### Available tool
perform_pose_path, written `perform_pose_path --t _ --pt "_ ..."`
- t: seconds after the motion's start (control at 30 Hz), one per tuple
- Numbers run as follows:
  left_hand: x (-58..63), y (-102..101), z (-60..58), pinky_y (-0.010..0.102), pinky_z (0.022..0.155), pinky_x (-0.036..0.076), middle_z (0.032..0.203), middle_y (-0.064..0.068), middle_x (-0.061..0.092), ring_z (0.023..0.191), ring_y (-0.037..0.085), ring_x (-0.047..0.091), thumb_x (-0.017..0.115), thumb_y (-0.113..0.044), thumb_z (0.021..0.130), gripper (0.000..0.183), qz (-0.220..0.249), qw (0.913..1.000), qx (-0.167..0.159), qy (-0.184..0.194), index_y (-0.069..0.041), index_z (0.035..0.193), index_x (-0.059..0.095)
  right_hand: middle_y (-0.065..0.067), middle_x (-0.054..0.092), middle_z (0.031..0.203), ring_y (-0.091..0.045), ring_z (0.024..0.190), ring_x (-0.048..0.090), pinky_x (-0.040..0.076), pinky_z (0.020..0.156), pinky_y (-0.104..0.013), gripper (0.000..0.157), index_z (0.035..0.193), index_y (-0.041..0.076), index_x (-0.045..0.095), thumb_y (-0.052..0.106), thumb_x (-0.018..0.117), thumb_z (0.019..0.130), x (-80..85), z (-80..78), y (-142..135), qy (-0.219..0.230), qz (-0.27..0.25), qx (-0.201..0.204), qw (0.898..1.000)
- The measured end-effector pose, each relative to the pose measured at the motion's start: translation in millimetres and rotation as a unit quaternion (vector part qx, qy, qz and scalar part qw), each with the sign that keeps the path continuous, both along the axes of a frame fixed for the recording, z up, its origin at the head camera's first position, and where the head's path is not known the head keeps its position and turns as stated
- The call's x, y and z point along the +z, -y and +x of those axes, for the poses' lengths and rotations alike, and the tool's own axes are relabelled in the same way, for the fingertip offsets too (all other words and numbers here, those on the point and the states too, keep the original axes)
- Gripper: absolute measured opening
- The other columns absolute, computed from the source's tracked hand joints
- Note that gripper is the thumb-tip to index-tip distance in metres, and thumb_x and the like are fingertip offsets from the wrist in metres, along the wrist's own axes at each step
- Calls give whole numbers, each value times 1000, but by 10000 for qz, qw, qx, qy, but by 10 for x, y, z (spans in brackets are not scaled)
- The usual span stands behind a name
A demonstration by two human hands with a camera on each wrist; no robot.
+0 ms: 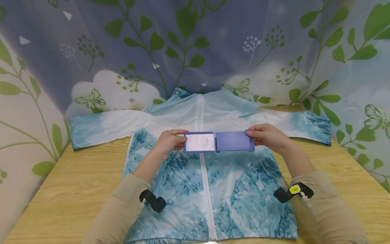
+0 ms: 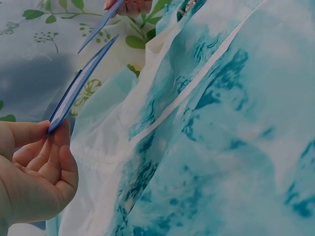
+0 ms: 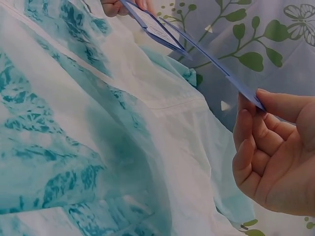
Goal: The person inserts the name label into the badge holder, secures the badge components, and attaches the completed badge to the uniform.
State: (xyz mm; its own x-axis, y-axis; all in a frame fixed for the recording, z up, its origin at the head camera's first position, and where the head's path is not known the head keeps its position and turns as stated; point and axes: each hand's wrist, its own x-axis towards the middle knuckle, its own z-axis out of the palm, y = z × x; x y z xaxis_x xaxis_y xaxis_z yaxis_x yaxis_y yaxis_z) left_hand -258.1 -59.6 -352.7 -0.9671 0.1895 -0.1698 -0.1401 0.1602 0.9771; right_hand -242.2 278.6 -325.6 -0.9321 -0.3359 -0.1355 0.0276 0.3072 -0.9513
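A blue-purple card holder [image 1: 215, 151] is held up in front of a jacket [image 1: 179, 189], its two flat parts side by side. The left part carries a white printed card [image 1: 199, 142] reading "CARD"; the right part is a plain purple panel [image 1: 233, 141]. My left hand [image 1: 168, 142] pinches the outer left edge between thumb and fingers. At the panel's outer right end, my right hand [image 1: 268, 137] pinches near the corner. Both wrist views show the parts edge-on, the left wrist view with my left hand [image 2: 42, 172], the right wrist view with my right hand [image 3: 278, 147].
The teal-and-white zip jacket lies spread flat, sleeves out to both sides, on a wooden table [image 1: 70, 189]. Behind and beside the table hangs a leaf-patterned cloth [image 1: 213, 44]. Black wrist cameras [image 1: 152, 200] are strapped over both beige sleeves.
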Motion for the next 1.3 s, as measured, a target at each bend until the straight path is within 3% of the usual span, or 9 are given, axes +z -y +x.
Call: perform_pose_path --t 0.57,0.93,1.3 --pt "-26 -23 14 45 86 45 109 11 63 79 21 58 60 -12 90 35 -128 9998 27 130 -8 124 60 -2 59 77 -13 68 52 45 67 -28 32 104 -9 55 21 54 96 -69 -43 77 180 99 -61 9998" --pt "2 -20 8 47 85 45 107 12 64 77 21 59 59 -12 90 35 -139 9999 -9 -24 -6 125 59 -2 57 77 -14 69 49 44 68 -30 26 101 -4 58 21 53 96 -81 -60 97 199 16 -90 9998" --pt "-1 -16 13 45 84 45 107 12 64 76 20 58 60 -11 90 33 -113 9999 104 55 -8 123 61 -2 57 78 -14 70 49 43 66 -27 21 98 1 58 21 53 96 -100 -49 124 310 -102 -106 9994"
